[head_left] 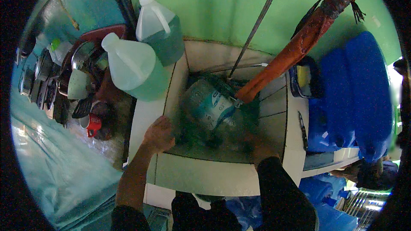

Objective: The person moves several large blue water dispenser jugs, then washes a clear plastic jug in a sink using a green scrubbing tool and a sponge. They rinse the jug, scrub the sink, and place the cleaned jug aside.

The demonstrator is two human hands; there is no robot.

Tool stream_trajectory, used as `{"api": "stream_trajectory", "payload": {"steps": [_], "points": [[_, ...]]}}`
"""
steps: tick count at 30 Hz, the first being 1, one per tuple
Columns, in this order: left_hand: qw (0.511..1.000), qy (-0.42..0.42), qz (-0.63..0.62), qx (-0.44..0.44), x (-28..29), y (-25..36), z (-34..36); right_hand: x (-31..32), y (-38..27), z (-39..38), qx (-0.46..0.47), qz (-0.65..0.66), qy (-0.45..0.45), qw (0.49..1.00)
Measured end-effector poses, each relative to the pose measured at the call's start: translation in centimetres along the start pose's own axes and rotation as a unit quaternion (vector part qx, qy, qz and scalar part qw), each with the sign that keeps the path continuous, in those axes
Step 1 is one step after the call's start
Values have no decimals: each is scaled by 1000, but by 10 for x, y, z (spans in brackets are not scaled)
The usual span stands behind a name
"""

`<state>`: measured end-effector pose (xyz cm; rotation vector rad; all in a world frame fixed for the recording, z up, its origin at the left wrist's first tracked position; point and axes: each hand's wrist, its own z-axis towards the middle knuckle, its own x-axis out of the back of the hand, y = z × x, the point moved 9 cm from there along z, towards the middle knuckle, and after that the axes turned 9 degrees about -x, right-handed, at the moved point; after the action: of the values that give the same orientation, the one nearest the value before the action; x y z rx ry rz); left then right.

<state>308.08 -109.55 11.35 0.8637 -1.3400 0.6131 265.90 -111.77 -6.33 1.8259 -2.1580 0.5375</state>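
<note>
A large clear water bottle [214, 107] with a teal and white label lies tilted in a tiled basin [205, 171]. An orange cloth-wrapped tube [282, 66] slants down from the upper right, its lower end at the bottle. My left hand [159, 134] is at the basin's left edge, fingers curled; what they close on, if anything, is hidden. Reaching over the front right of the basin, my right hand [259, 147] is low beside the bottle. Its fingers are lost in the dark, murky basin.
Two jugs of green liquid, a rear one [158, 30] and a front one [137, 66], stand left of the basin. Beyond them are pots and a red mug [91, 124]. A knife [303, 130] lies on the right ledge near big blue containers [364, 94]. A metal pipe [257, 21] rises behind.
</note>
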Motion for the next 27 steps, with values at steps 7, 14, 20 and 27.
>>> {"api": "stream_trajectory", "payload": {"steps": [7,14,20,27], "points": [[1000,6,21,2,5,-2,1,-4,6,9,-26,43,-7,999],[996,12,-83,0,8,1,2,18,-9,9,-51,118,-1,992],[988,66,-134,-35,27,3,0,115,-55,-99,23,223,177,958],[936,230,-250,89,40,60,107,169,-195,-172,113,87,401,905]]}}
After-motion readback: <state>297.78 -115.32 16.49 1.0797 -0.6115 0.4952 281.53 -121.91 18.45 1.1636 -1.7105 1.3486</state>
